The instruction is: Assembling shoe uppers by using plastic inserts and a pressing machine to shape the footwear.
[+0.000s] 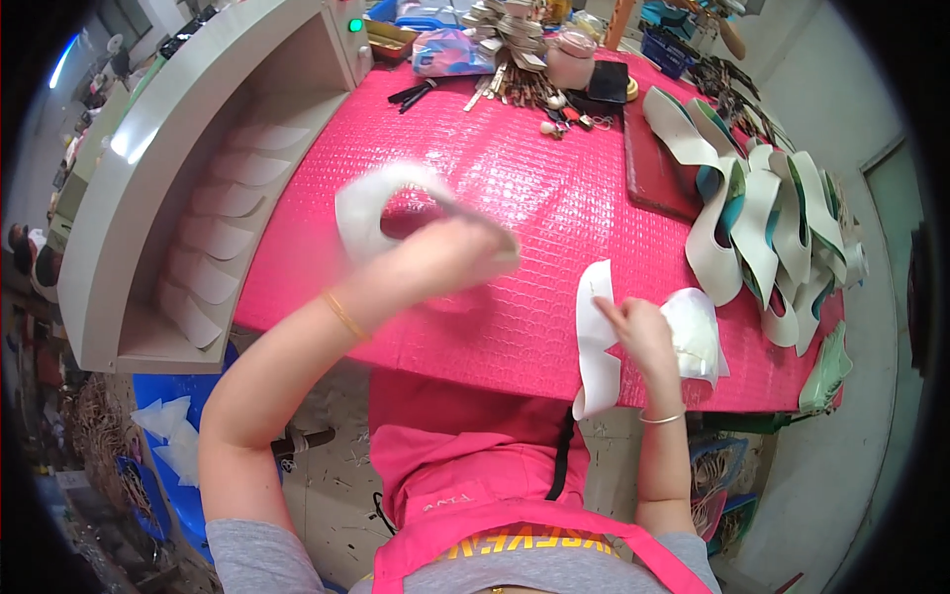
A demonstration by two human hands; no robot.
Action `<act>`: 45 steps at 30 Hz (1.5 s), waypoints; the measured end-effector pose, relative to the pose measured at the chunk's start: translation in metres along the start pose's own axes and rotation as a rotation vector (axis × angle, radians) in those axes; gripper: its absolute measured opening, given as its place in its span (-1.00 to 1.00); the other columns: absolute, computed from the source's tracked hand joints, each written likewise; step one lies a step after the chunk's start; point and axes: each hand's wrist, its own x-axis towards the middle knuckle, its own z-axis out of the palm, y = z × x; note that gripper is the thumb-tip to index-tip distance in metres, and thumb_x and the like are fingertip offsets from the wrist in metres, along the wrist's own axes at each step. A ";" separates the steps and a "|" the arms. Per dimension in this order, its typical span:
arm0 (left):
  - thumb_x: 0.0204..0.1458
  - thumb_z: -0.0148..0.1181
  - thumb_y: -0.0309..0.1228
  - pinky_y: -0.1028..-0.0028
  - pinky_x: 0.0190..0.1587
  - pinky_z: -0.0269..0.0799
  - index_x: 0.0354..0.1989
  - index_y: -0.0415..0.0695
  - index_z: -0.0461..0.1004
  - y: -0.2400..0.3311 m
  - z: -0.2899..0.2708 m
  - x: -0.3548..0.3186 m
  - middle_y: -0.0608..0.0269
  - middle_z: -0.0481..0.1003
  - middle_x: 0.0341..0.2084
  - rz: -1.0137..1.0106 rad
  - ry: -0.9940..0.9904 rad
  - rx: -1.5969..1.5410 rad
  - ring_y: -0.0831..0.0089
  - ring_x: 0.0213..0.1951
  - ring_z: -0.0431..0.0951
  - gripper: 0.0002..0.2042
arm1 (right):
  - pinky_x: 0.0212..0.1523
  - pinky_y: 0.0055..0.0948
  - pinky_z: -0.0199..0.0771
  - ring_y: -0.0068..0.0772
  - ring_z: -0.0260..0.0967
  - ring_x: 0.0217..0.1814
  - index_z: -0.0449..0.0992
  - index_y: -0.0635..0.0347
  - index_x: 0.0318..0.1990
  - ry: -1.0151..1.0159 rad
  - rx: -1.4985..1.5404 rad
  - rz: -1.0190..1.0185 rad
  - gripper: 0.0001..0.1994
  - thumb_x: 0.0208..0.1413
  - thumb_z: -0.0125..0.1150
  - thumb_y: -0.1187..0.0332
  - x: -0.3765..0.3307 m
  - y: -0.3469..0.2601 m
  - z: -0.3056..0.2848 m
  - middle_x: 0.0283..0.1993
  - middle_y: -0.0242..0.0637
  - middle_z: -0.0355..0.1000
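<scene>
Two hands over the pink table (534, 198). Grey shelf unit (188, 188) at my left has white cut pieces lined up in its slot. Pile of white and teal shoe pieces (772, 228) sits at my right. My left hand (450, 255) is blurred, closed around a curved white piece (371, 203) lifted above the table. My right hand (638, 332) pinches a white strip (594, 342) at the near edge, beside a white bag (698, 337).

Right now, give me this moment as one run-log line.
left hand: grips curved white cut piece, blurred | right hand: fingers on white strip on pink table | beside it: clear bag
</scene>
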 end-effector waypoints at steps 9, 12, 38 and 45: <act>-0.13 0.12 -0.46 0.42 -0.23 0.35 -0.27 -0.27 0.28 0.059 0.034 -0.025 0.03 0.39 -0.30 -0.004 0.389 -0.219 0.32 -0.23 0.41 -0.75 | -0.39 -0.38 0.23 -0.24 0.26 -0.40 0.32 0.32 -0.39 0.641 0.282 -0.270 -0.73 -0.20 0.23 0.36 0.028 0.027 0.039 -0.45 -0.18 0.24; -0.05 0.09 -0.35 0.50 -0.21 0.33 -0.10 -0.30 0.27 0.058 0.046 0.003 0.12 0.41 -0.26 -0.320 0.122 -0.765 0.47 -0.21 0.40 -0.64 | -0.35 -0.50 0.28 -0.39 0.31 -0.34 0.31 0.33 -0.31 0.387 0.639 -0.394 -0.77 -0.16 0.18 0.49 0.016 -0.010 0.016 -0.43 -0.27 0.29; -0.12 0.03 -0.13 0.35 -0.45 0.37 -0.58 -0.23 0.50 -0.004 0.046 0.026 0.00 0.43 -0.68 -0.380 -0.034 0.134 0.16 -0.55 0.47 -0.65 | -0.30 -0.57 0.44 -0.54 0.35 -0.27 0.24 0.25 -0.01 -0.129 1.931 -0.298 -0.60 -0.03 0.11 0.40 -0.013 -0.026 -0.014 -0.21 -0.30 0.36; 0.10 -0.13 -0.22 0.52 -0.13 0.26 -0.19 -0.34 0.36 0.040 0.001 -0.026 0.14 0.42 -0.27 -0.267 0.472 -1.209 0.51 -0.21 0.41 -0.63 | -0.34 -0.69 0.33 -0.66 0.33 -0.32 0.39 0.33 -0.16 0.190 1.758 -0.652 -0.77 -0.01 0.10 0.49 -0.020 -0.088 -0.040 -0.32 -0.36 0.42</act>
